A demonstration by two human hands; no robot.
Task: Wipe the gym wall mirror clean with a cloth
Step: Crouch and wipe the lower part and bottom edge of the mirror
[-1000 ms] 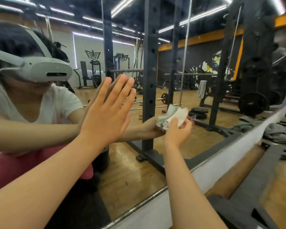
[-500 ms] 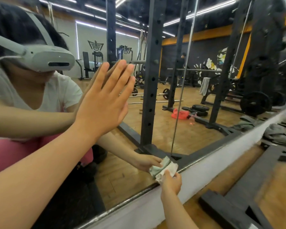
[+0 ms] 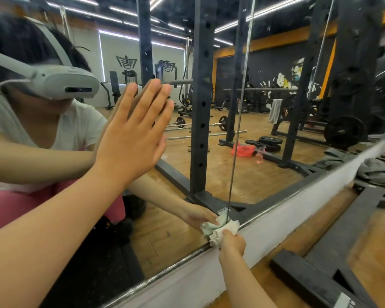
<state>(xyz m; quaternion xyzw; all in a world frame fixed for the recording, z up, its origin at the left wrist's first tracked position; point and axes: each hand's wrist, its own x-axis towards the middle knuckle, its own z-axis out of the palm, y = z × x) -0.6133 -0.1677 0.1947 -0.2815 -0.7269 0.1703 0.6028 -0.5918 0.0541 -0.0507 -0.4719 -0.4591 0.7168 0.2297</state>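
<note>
mirror (image 3: 265, 178) bottom-edge wipe | right hand (image 3: 231, 243) pinches cloth (image 3: 219, 230) | left hand (image 3: 131, 138) spread flat on mirror | next, likely: sweep along edge

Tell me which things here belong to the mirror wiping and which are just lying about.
In use: crumpled pale green cloth, gripped by the right hand; large glass wall mirror, left hand pressed flat on it.
Lying about: black steel rack base; heap of grey fabric near the mirror's foot.
</note>
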